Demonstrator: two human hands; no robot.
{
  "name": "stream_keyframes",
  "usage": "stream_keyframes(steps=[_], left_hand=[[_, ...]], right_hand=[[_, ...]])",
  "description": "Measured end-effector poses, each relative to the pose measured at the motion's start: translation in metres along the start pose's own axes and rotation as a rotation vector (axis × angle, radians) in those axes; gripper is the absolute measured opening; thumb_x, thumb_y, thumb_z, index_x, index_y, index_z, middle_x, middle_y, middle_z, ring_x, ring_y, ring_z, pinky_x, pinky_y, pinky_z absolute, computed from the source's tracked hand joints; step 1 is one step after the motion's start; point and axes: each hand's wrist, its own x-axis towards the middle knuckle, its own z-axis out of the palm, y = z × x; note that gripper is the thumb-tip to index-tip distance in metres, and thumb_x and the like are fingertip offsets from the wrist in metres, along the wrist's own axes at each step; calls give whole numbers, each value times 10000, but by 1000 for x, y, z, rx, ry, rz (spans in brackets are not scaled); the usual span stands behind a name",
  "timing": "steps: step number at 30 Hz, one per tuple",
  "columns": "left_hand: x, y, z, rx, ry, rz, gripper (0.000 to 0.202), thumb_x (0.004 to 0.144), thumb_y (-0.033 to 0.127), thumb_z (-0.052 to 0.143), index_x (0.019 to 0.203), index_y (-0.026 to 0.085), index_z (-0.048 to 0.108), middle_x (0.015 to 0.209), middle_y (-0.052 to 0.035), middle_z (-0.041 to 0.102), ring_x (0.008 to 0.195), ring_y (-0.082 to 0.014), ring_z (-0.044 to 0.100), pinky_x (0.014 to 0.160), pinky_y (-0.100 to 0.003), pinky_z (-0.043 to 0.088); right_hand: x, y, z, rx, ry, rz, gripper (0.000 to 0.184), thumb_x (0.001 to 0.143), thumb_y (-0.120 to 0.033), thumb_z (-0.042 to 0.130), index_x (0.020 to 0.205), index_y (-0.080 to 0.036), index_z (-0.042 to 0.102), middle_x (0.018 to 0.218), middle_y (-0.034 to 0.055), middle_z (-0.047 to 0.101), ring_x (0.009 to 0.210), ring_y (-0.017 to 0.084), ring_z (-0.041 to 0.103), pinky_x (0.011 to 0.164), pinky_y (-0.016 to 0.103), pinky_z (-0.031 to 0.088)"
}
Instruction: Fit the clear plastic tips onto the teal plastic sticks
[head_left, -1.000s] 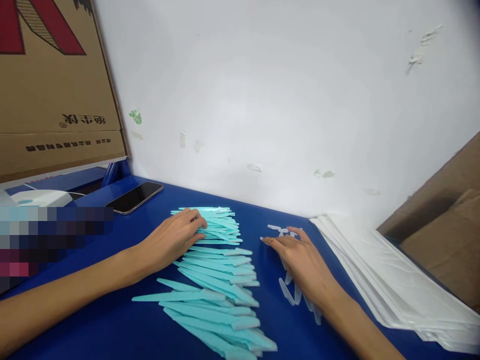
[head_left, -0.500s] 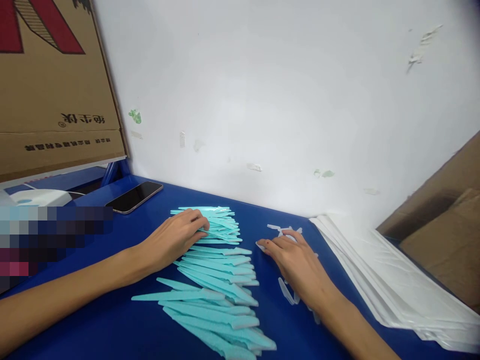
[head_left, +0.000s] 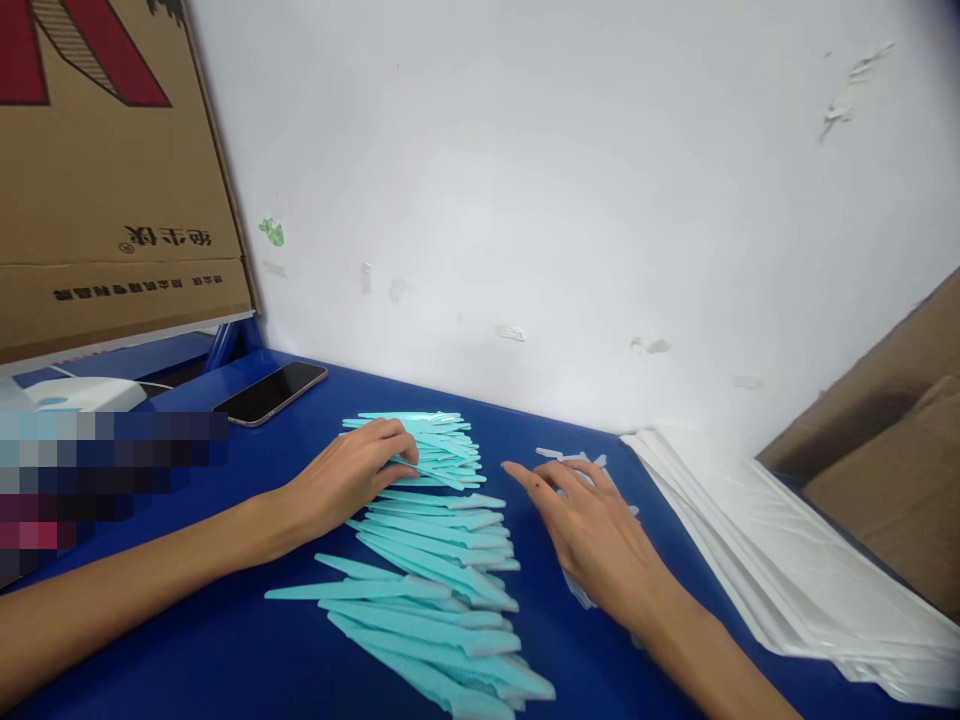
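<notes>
Well, we have both hands low over a blue worktop. Our left hand reaches in over the far bunch of blue-green sticks. Its grip is curled, with a small gap between the thumb and the first finger, and we cannot tell if it has hold of a stick or only touches the bunch. The sticks are long, and most have their thin end to the left. They lie in a row that comes toward us, with a middle bunch next and a near bunch closest, where one stick lies across some others.

Our right hand is over some little see-through bits, to the right of the sticks. Its grip is partly open: the thumb pokes out toward the sticks, away from the bent fingers. A few bits peek out past the fingers and beside the palm, but we cannot see what is under it.

White sheets lie in a pile on the right, with brown cardboard behind them. Over on the left, a dark phone lies flat near the white wall, and a big box with red shapes and upside-down writing stands above it
</notes>
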Motion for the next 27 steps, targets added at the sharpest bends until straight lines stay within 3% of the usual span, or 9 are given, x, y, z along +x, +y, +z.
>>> stream_keyframes(steps=[3, 7, 11, 14, 18, 24, 27], left_hand=[[1, 1, -1, 47, 38, 44, 218, 1070, 337, 479, 1010, 203, 641, 1029, -51, 661, 917, -210, 620, 785, -316, 484], [1, 8, -6, 93, 95, 117, 284, 1101, 345, 403, 1078, 187, 638, 1043, -68, 677, 920, -213, 623, 838, -359, 496], [0, 20, -9, 77, 114, 125, 323, 1114, 363, 359, 1136, 181, 626, 1041, -76, 659, 871, -191, 634, 709, -292, 503], [-3, 27, -7, 73, 101, 140, 342, 1124, 373, 324, 1199, 188, 601, 1019, -63, 644, 708, -137, 614, 576, -242, 439], [-4, 33, -5, 103, 94, 239, 362, 1133, 328, 287, 1182, 168, 609, 922, -44, 646, 605, -109, 594, 529, -237, 392], [-6, 42, -10, 92, 104, 259, 317, 1125, 257, 324, 1095, 158, 624, 868, -30, 643, 630, -119, 606, 527, -244, 372], [-9, 47, -12, 48, 67, 264, 243, 1113, 229, 359, 1163, 177, 591, 910, -27, 635, 627, -122, 568, 534, -255, 362]], right_hand=[[0, -2, 0, 98, 50, 4, 550, 914, 56, 453, 1384, -219, 538, 1063, 53, 721, 921, 217, 697, 1009, 452, 467], [2, -3, 0, 300, 208, 21, 246, 1015, -49, 507, 1152, -225, 610, 998, -15, 769, 778, 138, 705, 1073, 418, 408], [3, -6, -3, 372, 313, 43, 76, 1010, -145, 620, 1028, -219, 616, 881, -43, 779, 649, 114, 684, 986, 379, 453], [5, -11, -7, 394, 368, 34, 70, 995, -150, 644, 993, -216, 620, 832, -28, 766, 650, 133, 682, 870, 355, 500], [7, -17, -10, 418, 364, 23, 121, 1010, -109, 585, 1047, -217, 626, 882, -2, 772, 700, 151, 685, 840, 345, 516], [7, -22, -10, 466, 422, 8, 433, 1000, -63, 592, 1407, -197, 528, 1042, 31, 805, 783, 151, 725, 823, 330, 515], [8, -28, -11, 520, 474, 56, 350, 982, -58, 613, 1285, -230, 641, 931, -1, 808, 664, 140, 682, 722, 313, 516]])
